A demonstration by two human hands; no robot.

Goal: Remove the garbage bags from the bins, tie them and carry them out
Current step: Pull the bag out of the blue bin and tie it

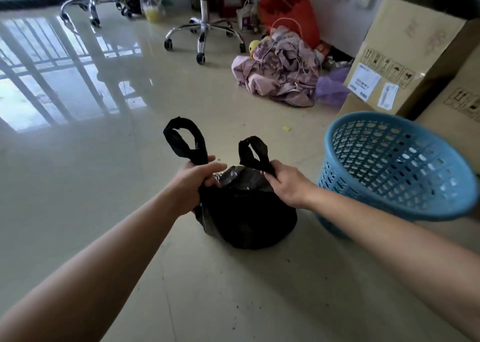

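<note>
A full black garbage bag (246,217) sits on the glossy tile floor in the middle of the view. My left hand (193,183) grips the base of its left handle loop (185,139), which stands upright. My right hand (288,183) holds the base of the right handle loop (253,150). The two loops are apart and untied. A blue perforated plastic bin (405,170) stands just right of the bag, tilted toward me, with no bag in it.
Stacked cardboard boxes (405,55) rise behind the bin on the right. A heap of pink cloth (280,76) and a purple bag (332,87) lie beyond. Two wheeled chair bases (205,35) stand further back. Open floor (91,172) spreads to the left.
</note>
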